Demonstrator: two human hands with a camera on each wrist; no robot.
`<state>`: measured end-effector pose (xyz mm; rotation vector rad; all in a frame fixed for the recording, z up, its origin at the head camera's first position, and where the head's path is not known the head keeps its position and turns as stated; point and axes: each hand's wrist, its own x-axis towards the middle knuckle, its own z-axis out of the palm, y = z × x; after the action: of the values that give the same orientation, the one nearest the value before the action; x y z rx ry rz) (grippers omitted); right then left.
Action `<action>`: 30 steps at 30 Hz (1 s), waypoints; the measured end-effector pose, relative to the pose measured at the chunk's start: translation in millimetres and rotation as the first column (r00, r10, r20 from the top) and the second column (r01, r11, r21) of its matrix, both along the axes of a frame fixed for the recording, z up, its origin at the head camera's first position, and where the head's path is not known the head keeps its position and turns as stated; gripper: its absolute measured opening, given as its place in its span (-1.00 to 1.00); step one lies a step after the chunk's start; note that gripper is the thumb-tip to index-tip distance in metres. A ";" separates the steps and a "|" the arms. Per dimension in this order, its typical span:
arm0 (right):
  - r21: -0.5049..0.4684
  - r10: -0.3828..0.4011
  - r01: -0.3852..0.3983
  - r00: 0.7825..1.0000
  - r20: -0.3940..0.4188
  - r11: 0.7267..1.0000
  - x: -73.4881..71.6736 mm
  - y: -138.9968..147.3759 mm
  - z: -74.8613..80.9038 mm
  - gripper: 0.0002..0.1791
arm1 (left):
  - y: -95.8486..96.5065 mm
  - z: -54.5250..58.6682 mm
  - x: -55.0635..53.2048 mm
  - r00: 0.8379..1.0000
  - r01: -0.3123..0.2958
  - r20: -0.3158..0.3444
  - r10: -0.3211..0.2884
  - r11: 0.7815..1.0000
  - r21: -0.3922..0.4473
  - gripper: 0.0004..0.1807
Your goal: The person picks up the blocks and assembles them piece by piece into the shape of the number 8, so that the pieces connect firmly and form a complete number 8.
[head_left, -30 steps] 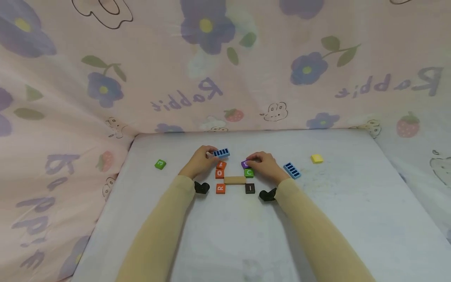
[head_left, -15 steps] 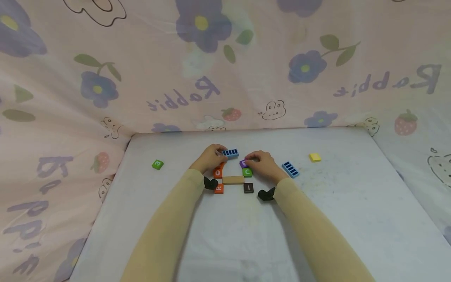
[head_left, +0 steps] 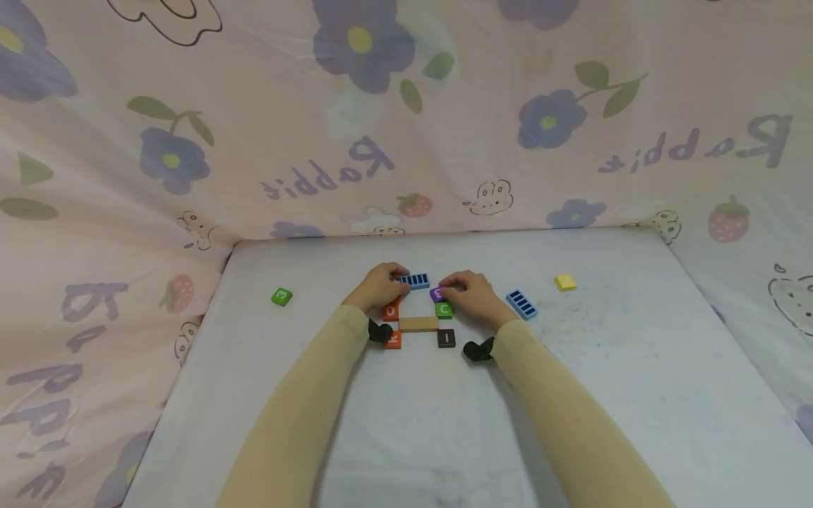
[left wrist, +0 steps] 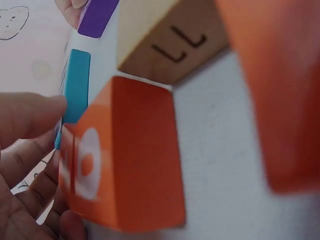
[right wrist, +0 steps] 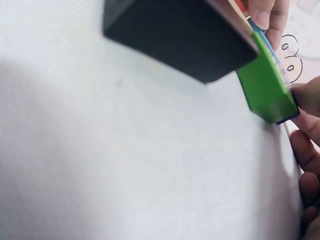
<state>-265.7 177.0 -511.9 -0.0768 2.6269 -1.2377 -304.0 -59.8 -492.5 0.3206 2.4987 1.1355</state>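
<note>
My left hand (head_left: 381,286) pinches the end of a light blue block (head_left: 416,281) with dark bars, at the far end of a small block layout. My right hand (head_left: 473,293) grips a purple block (head_left: 435,294) with thumb and fingers, just beyond the green C block (head_left: 444,310). On the left side lie an orange O block (left wrist: 145,155) and an orange R block (head_left: 394,341), partly covered by the left wrist camera. A plain wooden block (head_left: 418,324) bridges the middle, near the black I block (head_left: 447,338). The orange block beyond the O is mostly hidden by my left hand.
A second blue barred block (head_left: 522,304) lies right of my right hand. Farther right is a yellow block (head_left: 565,283); far left is a green 3 block (head_left: 282,296). A patterned cloth wall (head_left: 470,155) rises behind the white table (head_left: 603,395).
My left hand has moved right with the blue block, then slightly nearer to me, bringing it close to the purple block. My right hand stays at the purple block.
</note>
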 end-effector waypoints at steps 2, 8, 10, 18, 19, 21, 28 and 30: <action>0.004 0.003 -0.003 1.000 -0.001 1.000 -0.1 0.0 -0.3 -0.70 | 0.2 -0.4 -0.4 1.000 0.006 -0.001 -0.006 1.000 -0.004 -0.62; 0.012 0.002 -0.002 1.000 -0.005 1.000 -0.8 -0.4 -1.4 -0.71 | 2.3 -2.4 -1.2 1.000 0.006 -0.009 -0.006 1.000 -0.023 -0.64; 0.010 0.000 0.000 1.000 0.000 1.000 -0.9 -0.5 -1.3 -0.71 | 3.2 -2.4 -0.8 1.000 0.005 -0.012 -0.005 1.000 -0.029 -0.65; 0.013 0.001 -0.001 1.000 -0.003 1.000 -1.7 0.9 -0.8 -0.71 | 4.4 -1.6 1.4 0.999 0.012 -0.034 -0.014 0.998 -0.060 -0.67; 0.013 0.001 -0.001 1.000 -0.002 1.000 -1.7 1.0 -0.6 -0.71 | 4.4 -1.4 1.8 0.999 0.011 -0.033 -0.013 0.998 -0.058 -0.68; 0.012 -0.002 0.002 1.000 0.002 1.000 -1.6 1.1 0.1 -0.70 | 4.0 -1.0 2.5 0.999 0.010 -0.031 -0.012 0.998 -0.059 -0.68; 0.011 -0.002 0.002 1.000 0.013 1.000 -0.5 1.3 0.7 -0.70 | 2.5 -1.5 3.4 1.000 0.015 -0.027 -0.017 0.998 -0.061 -0.68; 0.006 0.000 -0.001 1.000 0.016 1.000 -0.7 1.2 0.2 -0.71 | 2.3 -2.1 3.4 1.000 0.015 -0.024 -0.017 0.998 -0.062 -0.68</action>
<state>-266.4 178.1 -511.7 -0.0665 2.6169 -1.2257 -300.6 -57.4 -494.6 0.3386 2.5419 1.0511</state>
